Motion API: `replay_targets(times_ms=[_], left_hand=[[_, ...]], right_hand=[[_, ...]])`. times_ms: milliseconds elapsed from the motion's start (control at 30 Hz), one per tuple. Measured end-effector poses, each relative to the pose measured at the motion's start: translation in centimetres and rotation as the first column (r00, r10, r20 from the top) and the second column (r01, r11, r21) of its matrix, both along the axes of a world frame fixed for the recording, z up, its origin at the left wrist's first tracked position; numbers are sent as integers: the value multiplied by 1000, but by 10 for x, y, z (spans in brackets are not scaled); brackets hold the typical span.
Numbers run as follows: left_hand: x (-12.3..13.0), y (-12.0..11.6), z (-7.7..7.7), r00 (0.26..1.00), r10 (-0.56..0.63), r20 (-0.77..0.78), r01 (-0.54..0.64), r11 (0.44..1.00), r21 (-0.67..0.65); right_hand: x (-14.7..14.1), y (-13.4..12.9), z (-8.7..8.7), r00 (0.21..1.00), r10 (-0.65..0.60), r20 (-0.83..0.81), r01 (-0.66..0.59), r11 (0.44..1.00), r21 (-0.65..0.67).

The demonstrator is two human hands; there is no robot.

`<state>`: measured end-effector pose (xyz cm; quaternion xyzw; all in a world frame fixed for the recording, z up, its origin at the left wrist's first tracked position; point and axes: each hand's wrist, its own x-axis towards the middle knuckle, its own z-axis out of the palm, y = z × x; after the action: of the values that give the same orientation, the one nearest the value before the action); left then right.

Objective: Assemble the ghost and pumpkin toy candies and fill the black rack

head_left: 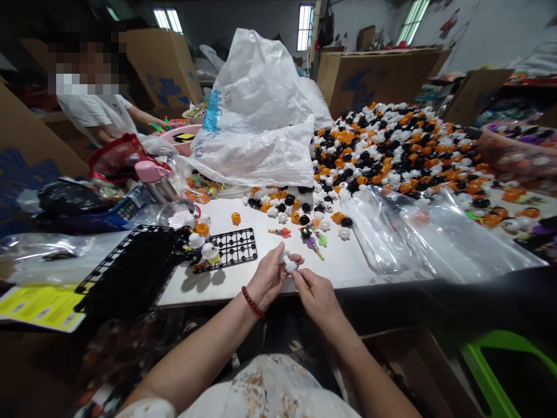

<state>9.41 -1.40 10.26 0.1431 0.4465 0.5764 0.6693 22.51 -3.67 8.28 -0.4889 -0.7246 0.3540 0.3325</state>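
Low over the table's front edge, my left hand is closed on a small white plastic piece, held between thumb and fingers. Meeting it from the other side, my right hand pinches a thin stick with bits of colour, mostly hidden by the fingers. The white piece and the stick touch end to end or are joined; I cannot tell which. Just beyond my hands lie a red-orange piece on a stick and a multicoloured stick with purple and black parts. A black grid tray holding several figure-topped sticks is to the left.
A big heap of orange, black and white pieces covers the back right. Clear plastic bags lie at the right, with a large white sack behind. Stacked black trays and a pink-lidded flask stand left. Another person works far left.
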Motion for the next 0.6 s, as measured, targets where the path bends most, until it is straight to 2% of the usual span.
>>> replay_targets(times_ms=[167,300,400,533,600], left_hand=[[7,-10,-5,994,-32,-105,47,989,140],[7,-11,-6,996,-35,-87,44,993,111],[8,-10,-10,997,-27,-79,33,996,81],[15,-19,-16,993,-24,-115,41,987,155],[20,-26,-19,989,-18,-150,42,986,159]], right_hand=[[1,0,3,996,0,-91,-9,996,-93],[2,-1,5,994,-18,-110,6,994,-113],[4,0,3,991,13,-131,-27,994,-107],[5,2,-5,984,69,-166,-86,992,-92],[1,0,-12,993,57,-105,-66,995,-79]])
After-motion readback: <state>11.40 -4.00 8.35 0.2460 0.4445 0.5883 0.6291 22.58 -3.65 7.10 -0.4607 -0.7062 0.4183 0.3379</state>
